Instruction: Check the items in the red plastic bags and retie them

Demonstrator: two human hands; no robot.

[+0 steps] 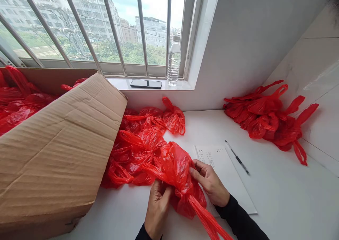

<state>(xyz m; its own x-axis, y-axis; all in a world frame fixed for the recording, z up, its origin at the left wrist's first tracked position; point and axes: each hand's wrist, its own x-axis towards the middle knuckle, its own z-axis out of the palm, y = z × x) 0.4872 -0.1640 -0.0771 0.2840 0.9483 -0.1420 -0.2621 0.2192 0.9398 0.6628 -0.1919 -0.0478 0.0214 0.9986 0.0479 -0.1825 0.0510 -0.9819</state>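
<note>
A knotted red plastic bag [178,167] is held between both hands above the white table. My left hand [158,206] grips its lower left side, with the fingertips partly hidden behind the plastic. On the right side, my right hand [210,181] pinches the bag between thumb and fingers. The bag's tied handles trail toward the bottom edge of the view, and its contents cannot be made out. Just left of it lies a pile of similar red bags [143,144]. Under and behind my right hand is a sheet of paper [235,190] with handwritten columns.
A large cardboard box [66,144] with red bags inside takes up the left. More red bags [265,116] lie against the right wall. A pen [237,157] rests beside the paper. On the windowsill are a phone [146,84] and a water bottle [174,63].
</note>
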